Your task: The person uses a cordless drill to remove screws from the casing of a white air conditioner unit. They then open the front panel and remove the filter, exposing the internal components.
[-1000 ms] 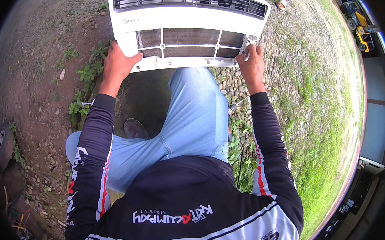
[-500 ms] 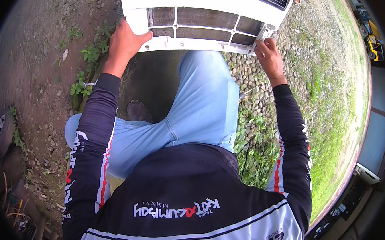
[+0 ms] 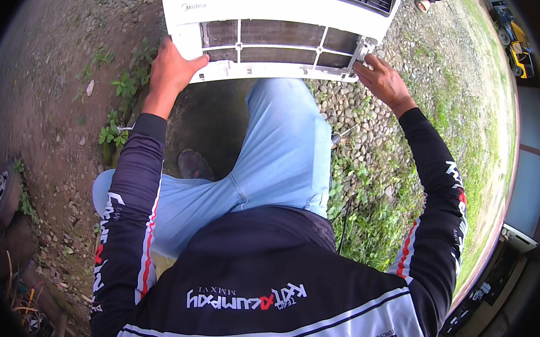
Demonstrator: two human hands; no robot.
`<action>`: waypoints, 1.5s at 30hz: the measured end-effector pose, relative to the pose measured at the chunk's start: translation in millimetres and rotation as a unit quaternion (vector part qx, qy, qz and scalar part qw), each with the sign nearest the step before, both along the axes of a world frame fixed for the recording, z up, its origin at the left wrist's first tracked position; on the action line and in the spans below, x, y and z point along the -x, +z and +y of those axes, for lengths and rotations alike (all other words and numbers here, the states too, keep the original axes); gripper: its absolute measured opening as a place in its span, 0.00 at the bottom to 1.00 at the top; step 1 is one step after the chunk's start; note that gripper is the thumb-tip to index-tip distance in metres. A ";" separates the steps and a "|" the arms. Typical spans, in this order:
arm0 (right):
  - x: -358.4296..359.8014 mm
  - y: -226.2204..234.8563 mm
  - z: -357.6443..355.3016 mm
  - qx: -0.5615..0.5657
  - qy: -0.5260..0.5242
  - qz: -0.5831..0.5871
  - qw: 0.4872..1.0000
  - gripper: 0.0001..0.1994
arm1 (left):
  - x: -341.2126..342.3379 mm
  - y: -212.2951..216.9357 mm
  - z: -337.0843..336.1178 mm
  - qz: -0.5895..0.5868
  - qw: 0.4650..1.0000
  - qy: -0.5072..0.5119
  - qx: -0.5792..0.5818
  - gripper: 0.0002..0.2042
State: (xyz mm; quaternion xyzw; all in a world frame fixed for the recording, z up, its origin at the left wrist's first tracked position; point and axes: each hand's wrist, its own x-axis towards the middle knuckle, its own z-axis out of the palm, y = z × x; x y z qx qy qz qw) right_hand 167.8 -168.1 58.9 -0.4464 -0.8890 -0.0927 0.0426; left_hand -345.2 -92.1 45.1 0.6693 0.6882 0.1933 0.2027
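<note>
A white air conditioner front panel (image 3: 231, 8) with dark louvres along its far edge is held up before me, above my knees. Set into its nearer half is a dark mesh filter (image 3: 279, 44) crossed by white ribs. My left hand (image 3: 172, 69) is closed round the near left corner, thumb on top of the frame and fingers underneath, mostly hidden. At the near right corner, my right hand (image 3: 384, 81) has its thumb and bent fingers pressed against the edge, beside a small white bracket (image 3: 361, 49).
Pebbly ground (image 3: 349, 105) and grass lie to the right, with bare soil and leafy plants (image 3: 125, 83) to the left. A wheel (image 3: 0, 193) stands at the far left. Another person's sandalled foot (image 3: 423, 4) shows at the upper right, and a yellow vehicle (image 3: 520, 57) lies beyond.
The panel has shifted slightly left and toward me, with both hands still on it. My right elbow has swung outward and that wrist has turned. The other person's foot shows more.
</note>
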 end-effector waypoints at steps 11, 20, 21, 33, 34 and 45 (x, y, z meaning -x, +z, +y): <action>40.5 -10.7 -4.7 0.060 -0.189 0.140 0.970 0.08 | 2.1 -4.4 -1.0 -0.005 1.000 0.001 -0.014 0.42; 73.9 -29.3 -6.6 -0.009 -0.459 0.204 0.865 0.19 | -0.3 -2.7 -4.0 -0.003 1.000 0.006 -0.021 0.41; 77.9 -30.6 -4.9 -0.014 -0.473 0.196 0.859 0.19 | -0.5 -2.6 -3.9 -0.005 1.000 0.005 -0.019 0.41; 109.7 -41.7 -16.5 0.022 -0.534 0.231 0.813 0.19 | -3.5 4.0 -4.2 -0.011 1.000 0.000 -0.015 0.42; 109.4 -46.2 -20.0 0.014 -0.529 0.253 0.809 0.18 | -3.3 4.8 -4.2 -0.014 1.000 -0.001 -0.011 0.42; 75.7 -62.8 -66.0 0.148 -0.307 0.792 0.507 0.22 | -1.1 1.4 -2.7 -0.023 1.000 -0.007 -0.006 0.44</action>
